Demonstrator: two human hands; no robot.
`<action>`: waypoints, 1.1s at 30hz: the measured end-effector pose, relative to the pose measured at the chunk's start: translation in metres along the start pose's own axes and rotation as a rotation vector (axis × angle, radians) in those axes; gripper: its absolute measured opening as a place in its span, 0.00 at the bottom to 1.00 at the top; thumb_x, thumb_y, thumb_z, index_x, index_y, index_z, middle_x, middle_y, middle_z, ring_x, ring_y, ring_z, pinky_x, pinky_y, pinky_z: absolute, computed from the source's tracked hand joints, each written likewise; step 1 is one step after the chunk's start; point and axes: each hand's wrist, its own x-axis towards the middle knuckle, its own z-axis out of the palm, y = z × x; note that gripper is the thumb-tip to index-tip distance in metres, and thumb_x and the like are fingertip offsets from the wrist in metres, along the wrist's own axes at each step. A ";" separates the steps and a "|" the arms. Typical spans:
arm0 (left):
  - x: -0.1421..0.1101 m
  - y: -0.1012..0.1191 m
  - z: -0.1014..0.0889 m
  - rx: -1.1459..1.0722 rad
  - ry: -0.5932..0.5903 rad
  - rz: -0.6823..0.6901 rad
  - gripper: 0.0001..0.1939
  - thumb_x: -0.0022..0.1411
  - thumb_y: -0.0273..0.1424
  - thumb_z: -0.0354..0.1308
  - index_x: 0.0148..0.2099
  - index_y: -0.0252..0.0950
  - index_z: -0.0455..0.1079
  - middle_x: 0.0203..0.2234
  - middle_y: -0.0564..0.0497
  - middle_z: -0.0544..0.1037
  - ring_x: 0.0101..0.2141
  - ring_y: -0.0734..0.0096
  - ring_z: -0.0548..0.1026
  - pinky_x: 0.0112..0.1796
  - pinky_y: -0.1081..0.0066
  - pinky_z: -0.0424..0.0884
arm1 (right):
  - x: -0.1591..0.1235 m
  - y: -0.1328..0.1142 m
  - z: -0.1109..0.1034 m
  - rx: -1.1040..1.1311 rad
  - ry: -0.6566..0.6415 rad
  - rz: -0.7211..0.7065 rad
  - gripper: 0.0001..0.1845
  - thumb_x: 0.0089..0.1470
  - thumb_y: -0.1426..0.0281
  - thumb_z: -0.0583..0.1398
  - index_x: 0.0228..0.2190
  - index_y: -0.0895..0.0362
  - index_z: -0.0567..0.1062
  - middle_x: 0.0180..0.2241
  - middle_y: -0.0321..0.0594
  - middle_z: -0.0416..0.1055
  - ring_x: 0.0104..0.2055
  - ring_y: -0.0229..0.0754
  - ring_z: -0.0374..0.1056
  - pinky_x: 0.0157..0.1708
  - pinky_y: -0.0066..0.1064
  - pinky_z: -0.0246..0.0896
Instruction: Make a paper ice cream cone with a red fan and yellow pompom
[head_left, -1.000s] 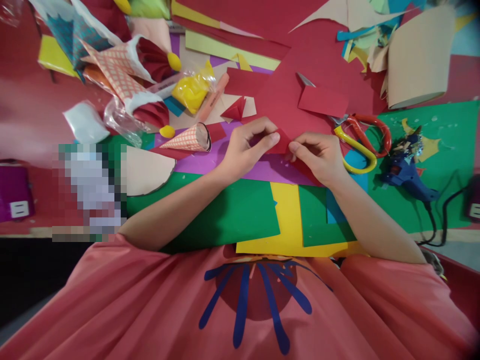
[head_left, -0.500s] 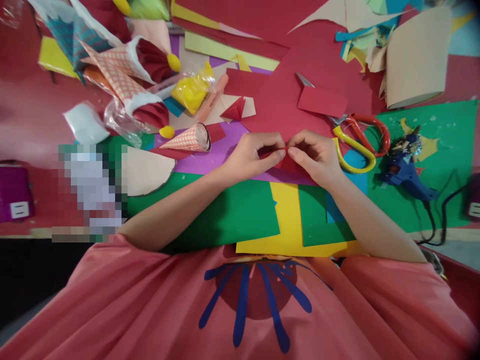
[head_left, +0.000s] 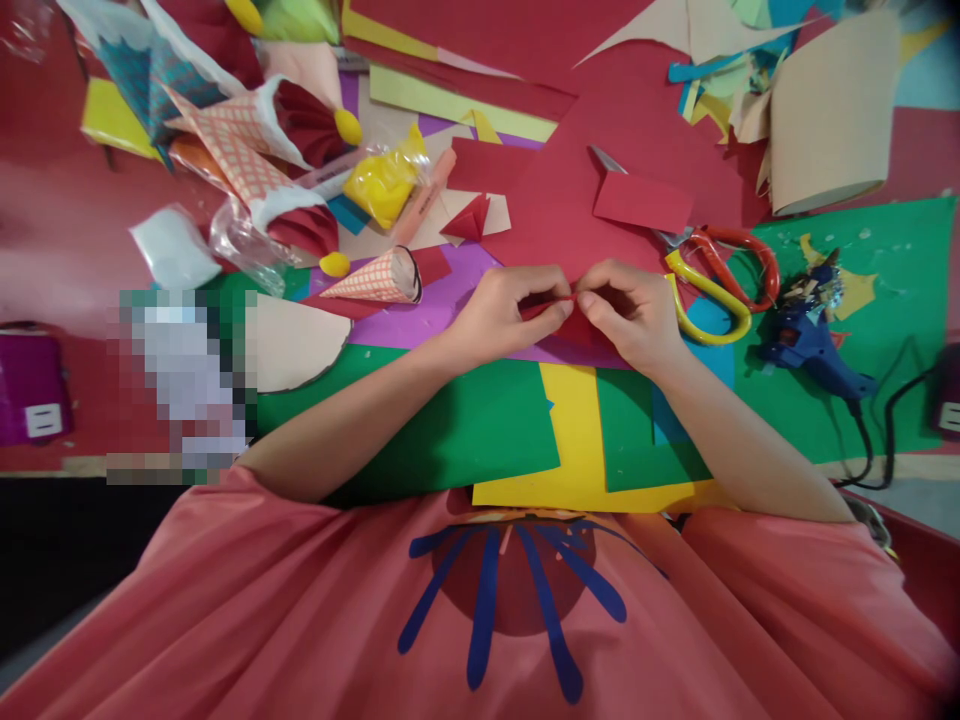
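Note:
Between my two hands is a small piece of red paper [head_left: 576,325], mostly hidden by the fingers. My left hand [head_left: 506,315] pinches its left side with thumb and forefinger. On the other side my right hand [head_left: 634,310] pinches it too, the thumb tips almost meeting. A small checked paper cone [head_left: 375,277] lies left of my left hand. Close by my right hand are scissors with one yellow and one red handle [head_left: 739,268]; a red paper strip [head_left: 643,203] covers part of their blades. A folded red paper piece [head_left: 469,218] rests above my left hand.
A blue glue gun [head_left: 814,345] with a cord lies at the right on green sheet [head_left: 892,260]. Larger checked cones [head_left: 240,160] and a bag of yellow material [head_left: 386,185] are at upper left. A beige paper tube [head_left: 836,115] stands upper right. A cream half-round [head_left: 292,345] lies left.
Both hands stay in nearly the same place, still pinching the red paper. Only a slight shift of the thumbs and of the whole view shows.

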 end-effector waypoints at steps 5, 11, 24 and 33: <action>-0.001 0.000 0.000 0.005 0.012 -0.010 0.09 0.61 0.31 0.52 0.27 0.36 0.63 0.19 0.56 0.64 0.22 0.79 0.59 0.25 0.74 0.58 | 0.001 -0.002 0.000 -0.004 0.089 0.031 0.10 0.54 0.64 0.60 0.23 0.53 0.70 0.24 0.35 0.68 0.29 0.38 0.64 0.34 0.34 0.63; 0.000 0.001 0.001 0.020 -0.018 0.023 0.08 0.59 0.27 0.50 0.27 0.36 0.61 0.19 0.57 0.63 0.21 0.80 0.59 0.25 0.76 0.56 | 0.001 -0.001 0.001 0.037 0.090 0.030 0.06 0.50 0.72 0.60 0.23 0.53 0.69 0.23 0.33 0.65 0.26 0.36 0.60 0.31 0.34 0.63; 0.001 0.000 0.002 0.031 -0.065 0.043 0.12 0.59 0.30 0.53 0.25 0.37 0.57 0.18 0.58 0.61 0.20 0.80 0.59 0.24 0.75 0.56 | -0.001 -0.002 0.002 -0.007 0.085 0.015 0.04 0.46 0.73 0.58 0.22 0.53 0.68 0.22 0.34 0.65 0.26 0.36 0.60 0.28 0.32 0.58; 0.000 0.001 0.001 0.047 -0.052 0.050 0.13 0.61 0.31 0.52 0.25 0.37 0.56 0.18 0.57 0.61 0.20 0.80 0.58 0.24 0.75 0.56 | -0.001 -0.003 0.002 0.027 0.061 0.038 0.04 0.46 0.73 0.58 0.23 0.54 0.67 0.22 0.32 0.63 0.25 0.35 0.58 0.28 0.31 0.57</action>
